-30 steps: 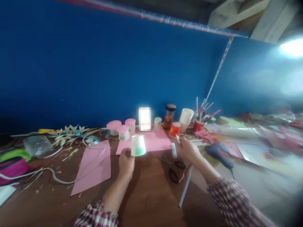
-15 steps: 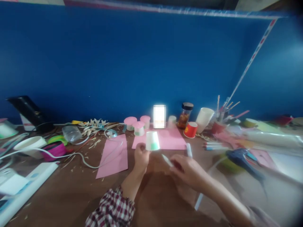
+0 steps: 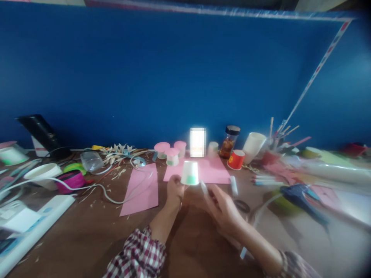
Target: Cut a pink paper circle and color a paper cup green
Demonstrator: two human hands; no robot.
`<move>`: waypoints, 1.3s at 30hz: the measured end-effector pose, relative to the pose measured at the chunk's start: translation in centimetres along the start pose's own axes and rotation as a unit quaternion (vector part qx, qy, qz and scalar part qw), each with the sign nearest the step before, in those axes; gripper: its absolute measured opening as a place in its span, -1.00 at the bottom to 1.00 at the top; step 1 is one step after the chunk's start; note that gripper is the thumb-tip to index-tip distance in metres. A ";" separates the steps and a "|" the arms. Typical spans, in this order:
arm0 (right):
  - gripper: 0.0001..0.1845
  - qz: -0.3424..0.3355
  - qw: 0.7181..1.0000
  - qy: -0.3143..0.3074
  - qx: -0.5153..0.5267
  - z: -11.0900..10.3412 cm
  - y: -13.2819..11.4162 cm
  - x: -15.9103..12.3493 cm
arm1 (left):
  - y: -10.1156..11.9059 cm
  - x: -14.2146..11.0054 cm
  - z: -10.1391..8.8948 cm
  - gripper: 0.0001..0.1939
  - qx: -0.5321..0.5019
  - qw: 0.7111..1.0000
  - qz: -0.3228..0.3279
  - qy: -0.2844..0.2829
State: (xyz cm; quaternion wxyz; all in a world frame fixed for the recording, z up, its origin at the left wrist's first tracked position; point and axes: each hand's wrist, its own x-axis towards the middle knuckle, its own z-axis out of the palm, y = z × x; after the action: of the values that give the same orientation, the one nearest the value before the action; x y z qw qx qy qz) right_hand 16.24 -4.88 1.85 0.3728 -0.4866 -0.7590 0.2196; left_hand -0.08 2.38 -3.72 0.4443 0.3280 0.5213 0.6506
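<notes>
My left hand point(image 3: 175, 189) grips a white paper cup point(image 3: 189, 170), which is held upside down and has a green patch near its rim. To the right of that cup, my right hand point(image 3: 222, 204) is closed around a slim white pen point(image 3: 204, 188). The pen's tip points up toward the cup's side, close to it; I cannot tell whether they touch. Behind the cup lies a pink paper sheet point(image 3: 213, 173). Several small cups with pink round tops point(image 3: 173, 153) stand at its left.
A glue gun point(image 3: 304, 199) and a black ring-like item point(image 3: 242, 205) lie at right. Beyond are markers point(image 3: 266, 180), a red cup point(image 3: 235, 159), a lidded jar point(image 3: 230, 143) and a bright lamp point(image 3: 198, 143). A power strip point(image 3: 55, 212) and white cable point(image 3: 101, 193) occupy the left.
My right hand has moved the pen nearer to the cup. The cup stays in my left hand, and the whole view has shifted slightly.
</notes>
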 end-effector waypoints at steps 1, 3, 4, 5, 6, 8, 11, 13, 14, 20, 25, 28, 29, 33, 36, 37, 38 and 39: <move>-0.87 0.012 0.999 0.027 0.035 0.2 0.0 0.2 | 0.2 -0.1 0.1 -0.67 -0.026 1.000 -0.011 -0.009; -0.80 0.030 0.993 0.073 0.091 0.7 -0.1 0.7 | 0.6 -0.3 0.4 -0.65 -0.082 0.996 -0.034 -0.031; -0.77 0.035 0.990 0.093 0.105 1.0 0.0 1.0 | 0.8 -0.3 0.5 -0.65 -0.104 0.993 -0.044 -0.041; -0.76 0.039 0.987 0.110 0.109 1.3 0.0 1.2 | 0.9 -0.4 0.5 -0.65 -0.122 0.990 -0.053 -0.051; -0.78 0.044 0.986 0.123 0.103 1.6 0.1 1.3 | 1.0 -0.5 0.6 -0.65 -0.135 0.987 -0.063 -0.061; -0.84 0.056 0.987 0.135 0.065 2.0 0.3 1.5 | 1.1 -0.7 0.8 -0.66 -0.152 0.982 -0.080 -0.077; -0.81 0.055 0.990 0.132 0.000 2.4 0.6 1.4 | 1.2 -1.1 0.9 -0.65 -0.163 0.977 -0.101 -0.099; -0.84 0.038 0.988 0.146 -0.027 2.5 0.8 1.2 | 1.3 -1.4 1.0 -0.66 -0.166 0.973 -0.109 -0.117; -0.84 0.029 0.987 0.157 -0.036 2.5 0.9 1.2 | 1.4 -1.6 1.0 -0.67 -0.167 0.971 -0.113 -0.127; -0.87 0.010 0.981 0.182 -0.071 2.3 1.5 1.2 | 2.0 -2.3 1.2 -0.66 -0.159 0.964 -0.131 -0.167; -0.86 0.001 0.978 0.190 -0.083 2.3 1.9 1.1 | 1.8 -2.3 1.0 -0.67 -0.158 0.963 -0.121 -0.182; -0.85 -0.012 0.979 0.182 -0.094 2.2 1.9 1.1 | 1.6 -2.2 1.0 -0.65 -0.149 0.965 -0.113 -0.183; -0.85 -0.015 0.979 0.180 -0.097 2.2 1.9 1.1 | 1.5 -2.2 1.0 -0.64 -0.144 0.966 -0.111 -0.184; -0.83 -0.021 0.976 0.188 -0.106 2.0 1.8 1.1 | 1.0 -2.0 0.8 -0.60 -0.115 0.974 -0.089 -0.175; -0.81 -0.024 0.973 0.195 -0.120 1.9 1.9 1.1 | 0.7 -1.9 0.6 -0.61 -0.086 0.981 -0.068 -0.159; -0.80 -0.026 0.972 0.198 -0.126 2.0 1.9 1.1 | 0.7 -1.9 0.5 -0.61 -0.078 0.983 -0.059 -0.153; -0.79 -0.027 0.970 0.200 -0.132 2.0 2.0 1.1 | 0.7 -2.0 0.5 -0.61 -0.071 0.985 -0.049 -0.148; -0.79 -0.029 0.969 0.202 -0.136 2.0 2.0 1.1 | 0.9 -2.1 0.4 -0.60 -0.066 0.987 -0.038 -0.143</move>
State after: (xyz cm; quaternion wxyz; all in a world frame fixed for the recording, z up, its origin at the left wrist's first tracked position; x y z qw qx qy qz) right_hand 15.57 -2.94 -0.41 0.4550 -0.5448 -0.7043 0.0007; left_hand 0.93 0.57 -2.69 0.5590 0.3674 0.4203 0.6132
